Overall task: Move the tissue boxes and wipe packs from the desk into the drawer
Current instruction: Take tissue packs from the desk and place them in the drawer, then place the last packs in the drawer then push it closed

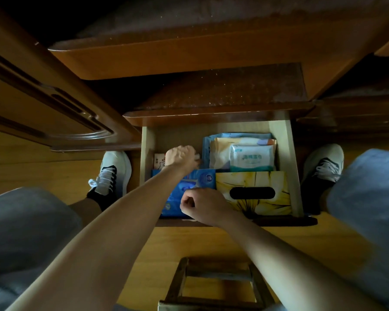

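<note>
I look straight down into the open drawer (289, 153), and much of it is hard to read in the dim light. My left hand (182, 156) reaches to the drawer's back left part, knuckles up and fingers curled under; it covers most of a small pink-and-white pack (159, 160), and I cannot tell whether the fingers grip that pack or only rest on it. A scrap of white shows past the knuckles, too small to identify. My right hand (202, 204) is a loose fist at the drawer's front edge, lying over the blue tissue pack (189, 187) at front left; I cannot see whether it pinches anything. That pack's printing is blurred and partly hidden by both forearms. Beside it, at the drawer's front right, lies the yellow flower-print tissue box (252, 176) with its dark oval slot facing up. Behind the box, at the drawer's back right, flat packs are stacked: a white-and-green wipe pack (252, 157) with Chinese characters I cannot read surely, on an orange-and-white pack (220, 153), on a blue one (206, 149). The counter (189, 57) above the drawer is dusty. Either side of the drawer stand white sneakers (110, 173).
</note>
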`<state>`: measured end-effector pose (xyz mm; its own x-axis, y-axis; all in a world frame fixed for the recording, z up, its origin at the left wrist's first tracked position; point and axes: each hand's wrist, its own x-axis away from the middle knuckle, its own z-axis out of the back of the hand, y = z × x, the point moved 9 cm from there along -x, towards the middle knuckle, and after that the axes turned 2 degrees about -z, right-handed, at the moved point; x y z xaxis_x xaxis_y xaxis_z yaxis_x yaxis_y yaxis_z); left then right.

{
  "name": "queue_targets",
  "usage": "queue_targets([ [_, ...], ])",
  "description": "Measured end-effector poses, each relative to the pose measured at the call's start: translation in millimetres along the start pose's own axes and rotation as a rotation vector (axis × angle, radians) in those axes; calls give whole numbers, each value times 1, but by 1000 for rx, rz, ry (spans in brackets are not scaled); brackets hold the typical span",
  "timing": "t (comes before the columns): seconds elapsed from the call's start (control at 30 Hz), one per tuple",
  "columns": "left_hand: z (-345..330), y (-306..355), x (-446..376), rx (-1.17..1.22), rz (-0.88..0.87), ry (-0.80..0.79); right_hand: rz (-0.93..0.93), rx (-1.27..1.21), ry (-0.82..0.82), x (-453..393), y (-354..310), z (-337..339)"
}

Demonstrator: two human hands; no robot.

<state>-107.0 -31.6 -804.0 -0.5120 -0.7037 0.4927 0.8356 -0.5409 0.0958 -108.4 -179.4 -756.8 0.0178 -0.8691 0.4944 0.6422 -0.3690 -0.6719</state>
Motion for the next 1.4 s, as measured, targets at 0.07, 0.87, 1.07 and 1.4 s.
queue_targets([
  [0.07,0,0,3,15,-9,-12,5,14,6,1,-2,0],
  [0.87,230,16,193,284,-329,680,-26,-196,673,107,-17,149],
  [1.07,372,81,290,175,-598,997,161,-248,907,209,-73,288],
  [1.4,570,184,255,187,-632,1146,309,-149,1298,296,-133,514],
])
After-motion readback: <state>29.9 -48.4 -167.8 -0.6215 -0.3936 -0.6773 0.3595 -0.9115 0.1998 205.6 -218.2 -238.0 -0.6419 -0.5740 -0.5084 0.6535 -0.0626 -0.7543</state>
